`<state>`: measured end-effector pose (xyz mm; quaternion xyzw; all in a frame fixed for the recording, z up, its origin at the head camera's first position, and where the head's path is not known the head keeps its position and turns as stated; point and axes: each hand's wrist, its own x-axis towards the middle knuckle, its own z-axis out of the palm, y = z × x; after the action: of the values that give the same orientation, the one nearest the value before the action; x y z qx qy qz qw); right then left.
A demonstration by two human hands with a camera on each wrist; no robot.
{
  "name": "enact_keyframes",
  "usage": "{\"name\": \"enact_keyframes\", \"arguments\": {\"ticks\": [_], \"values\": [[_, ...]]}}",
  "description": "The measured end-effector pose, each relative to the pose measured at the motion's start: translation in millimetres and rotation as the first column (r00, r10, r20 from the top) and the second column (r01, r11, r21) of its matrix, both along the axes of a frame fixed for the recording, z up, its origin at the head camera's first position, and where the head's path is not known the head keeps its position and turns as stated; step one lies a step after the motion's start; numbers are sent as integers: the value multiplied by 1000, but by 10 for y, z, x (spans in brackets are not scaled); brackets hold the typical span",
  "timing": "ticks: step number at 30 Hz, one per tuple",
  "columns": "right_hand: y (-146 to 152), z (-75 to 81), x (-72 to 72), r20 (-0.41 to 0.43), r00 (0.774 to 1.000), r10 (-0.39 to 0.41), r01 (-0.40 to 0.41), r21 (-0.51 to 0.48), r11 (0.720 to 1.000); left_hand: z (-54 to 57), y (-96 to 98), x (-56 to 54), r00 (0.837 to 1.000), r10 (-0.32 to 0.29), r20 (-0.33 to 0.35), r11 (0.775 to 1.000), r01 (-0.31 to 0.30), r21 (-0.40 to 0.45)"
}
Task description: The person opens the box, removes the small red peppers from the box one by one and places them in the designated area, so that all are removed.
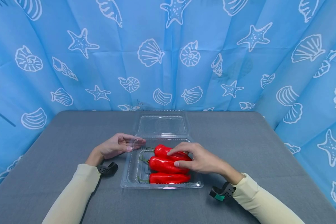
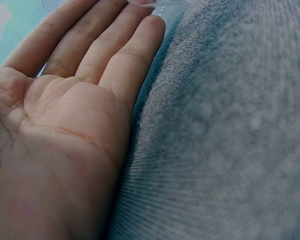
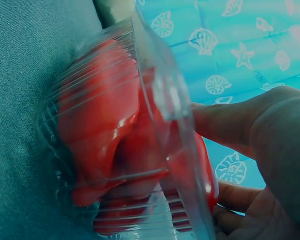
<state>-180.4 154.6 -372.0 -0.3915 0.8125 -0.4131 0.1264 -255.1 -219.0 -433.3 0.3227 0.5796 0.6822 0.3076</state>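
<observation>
Long red peppers [image 1: 169, 178] with thin green stems lie side by side, stems to the left, in a clear plastic clamshell box [image 1: 132, 179]. My right hand [image 1: 203, 158] reaches over the box's right side. Its thumb and fingers hold a red pepper [image 3: 208, 172] between them, as the right wrist view shows; this hand partly covers the upper peppers. My left hand [image 1: 119, 145] is at the box's left rim with its fingers straight, the fingertips at the plastic. In the left wrist view its palm [image 2: 65, 140] faces the camera and holds nothing.
The box's clear lid [image 1: 162, 124] lies folded back toward the far side. Everything stands on a grey cloth-covered table [image 1: 100, 199]. Behind and beside it hangs a blue curtain [image 1: 112, 62] with white shells and starfish. Black bands [image 1: 222, 191] sit on both wrists.
</observation>
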Motion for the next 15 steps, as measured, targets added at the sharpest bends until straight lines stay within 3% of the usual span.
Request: {"name": "enact_keyframes", "arguments": {"ticks": [8, 15], "values": [[18, 1, -24, -7, 1000, 11, -12, -24, 1000, 5, -2, 2, 1000, 5, -1, 1000, -5, 5], [39, 35, -33, -35, 999, -25, 24, -9, 1000, 26, 6, 19, 1000, -3, -1, 1000, 3, 13]]}}
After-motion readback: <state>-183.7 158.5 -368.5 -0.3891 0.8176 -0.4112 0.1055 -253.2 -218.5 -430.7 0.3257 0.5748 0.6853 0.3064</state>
